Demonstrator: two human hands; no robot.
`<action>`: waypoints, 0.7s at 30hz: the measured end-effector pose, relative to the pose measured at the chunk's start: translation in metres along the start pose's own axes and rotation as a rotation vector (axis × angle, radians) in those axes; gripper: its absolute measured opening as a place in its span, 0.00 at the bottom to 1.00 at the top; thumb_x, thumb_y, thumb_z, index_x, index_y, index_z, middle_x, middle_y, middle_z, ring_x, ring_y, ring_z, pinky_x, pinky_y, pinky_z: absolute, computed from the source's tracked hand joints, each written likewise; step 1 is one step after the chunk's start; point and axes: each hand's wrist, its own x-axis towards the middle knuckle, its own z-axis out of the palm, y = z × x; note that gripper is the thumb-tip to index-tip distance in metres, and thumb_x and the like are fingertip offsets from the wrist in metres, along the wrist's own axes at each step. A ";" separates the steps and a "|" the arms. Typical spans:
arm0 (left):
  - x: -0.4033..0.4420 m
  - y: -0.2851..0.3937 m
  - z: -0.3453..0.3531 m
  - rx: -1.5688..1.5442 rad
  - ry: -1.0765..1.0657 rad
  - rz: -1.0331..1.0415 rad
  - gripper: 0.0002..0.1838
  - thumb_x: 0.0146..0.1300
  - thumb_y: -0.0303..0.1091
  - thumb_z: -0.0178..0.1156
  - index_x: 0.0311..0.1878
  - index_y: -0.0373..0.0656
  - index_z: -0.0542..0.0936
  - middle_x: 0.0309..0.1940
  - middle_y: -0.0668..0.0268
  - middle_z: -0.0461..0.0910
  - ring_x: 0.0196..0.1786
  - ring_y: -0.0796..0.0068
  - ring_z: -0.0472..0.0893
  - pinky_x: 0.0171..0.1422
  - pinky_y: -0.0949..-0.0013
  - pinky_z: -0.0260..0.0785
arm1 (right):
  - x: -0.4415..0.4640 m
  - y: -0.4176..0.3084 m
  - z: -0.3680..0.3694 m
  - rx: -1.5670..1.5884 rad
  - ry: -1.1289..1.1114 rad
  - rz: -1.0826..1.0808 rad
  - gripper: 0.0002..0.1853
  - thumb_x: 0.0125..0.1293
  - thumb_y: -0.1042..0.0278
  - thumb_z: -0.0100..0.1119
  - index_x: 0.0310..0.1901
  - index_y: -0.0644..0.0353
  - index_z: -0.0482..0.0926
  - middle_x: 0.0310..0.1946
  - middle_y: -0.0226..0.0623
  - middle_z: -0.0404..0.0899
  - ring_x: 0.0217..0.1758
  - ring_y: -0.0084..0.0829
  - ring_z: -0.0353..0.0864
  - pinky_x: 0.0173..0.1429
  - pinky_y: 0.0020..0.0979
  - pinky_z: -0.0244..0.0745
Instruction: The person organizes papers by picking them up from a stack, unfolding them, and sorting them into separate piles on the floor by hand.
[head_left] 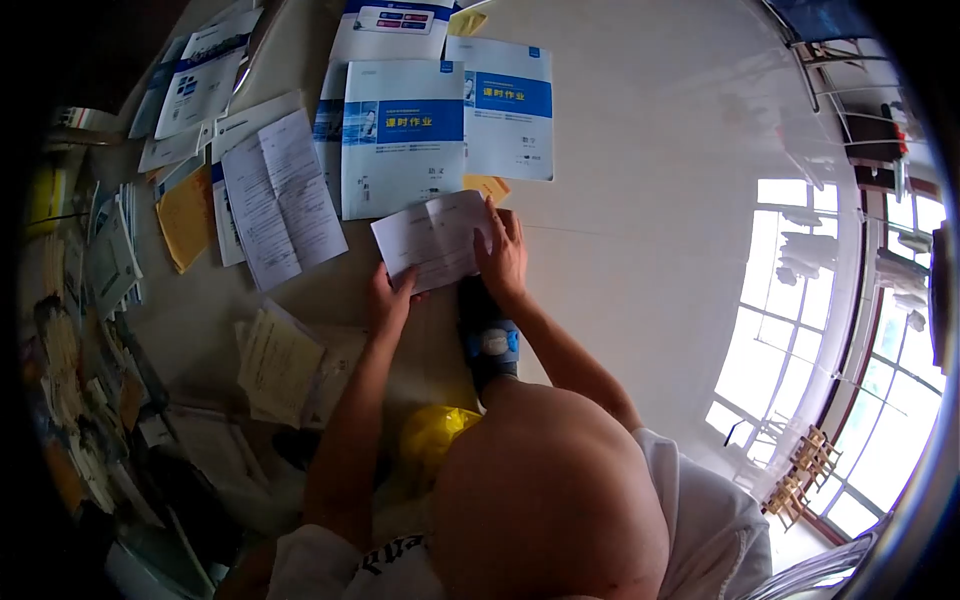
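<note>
Pinching a creased white paper sheet (432,240) at opposite sides, the left hand (388,297) and half-spread right hand (507,262) apparently keep it flat.

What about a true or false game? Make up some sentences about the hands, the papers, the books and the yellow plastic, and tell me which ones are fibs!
1. The left hand and the right hand are both on the same paper. True.
2. The yellow plastic is on top of the blue-banded books. False: it is down beside the bare knee.
3. The front blue-banded book partly covers the book on its right. True.
4. The creased sheet left of those books is blank. False: it has lines of text.
</note>
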 end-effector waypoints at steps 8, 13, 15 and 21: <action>-0.001 0.000 0.002 -0.085 -0.013 -0.073 0.17 0.70 0.34 0.66 0.55 0.36 0.76 0.42 0.61 0.83 0.32 0.71 0.85 0.28 0.71 0.79 | 0.004 0.004 0.005 -0.039 0.016 -0.044 0.36 0.64 0.77 0.62 0.75 0.56 0.65 0.54 0.47 0.73 0.59 0.49 0.75 0.63 0.45 0.73; 0.003 -0.022 0.005 -0.159 0.009 -0.053 0.18 0.69 0.34 0.66 0.57 0.37 0.75 0.47 0.60 0.81 0.41 0.69 0.83 0.31 0.68 0.83 | 0.003 0.002 0.004 0.041 -0.002 -0.008 0.32 0.63 0.77 0.62 0.71 0.54 0.71 0.55 0.47 0.73 0.58 0.50 0.75 0.62 0.47 0.73; 0.004 -0.026 0.004 -0.174 0.022 -0.033 0.19 0.69 0.34 0.66 0.58 0.37 0.75 0.48 0.60 0.80 0.44 0.69 0.83 0.33 0.66 0.84 | 0.003 0.002 0.002 0.075 0.008 -0.020 0.24 0.63 0.76 0.63 0.63 0.56 0.78 0.56 0.46 0.73 0.56 0.50 0.76 0.60 0.46 0.74; -0.003 0.007 0.006 0.016 0.048 -0.046 0.23 0.69 0.34 0.67 0.61 0.38 0.72 0.48 0.59 0.80 0.42 0.69 0.83 0.34 0.69 0.83 | 0.007 0.001 -0.010 0.012 0.105 -0.142 0.14 0.64 0.76 0.62 0.51 0.60 0.78 0.53 0.46 0.76 0.52 0.49 0.77 0.56 0.45 0.74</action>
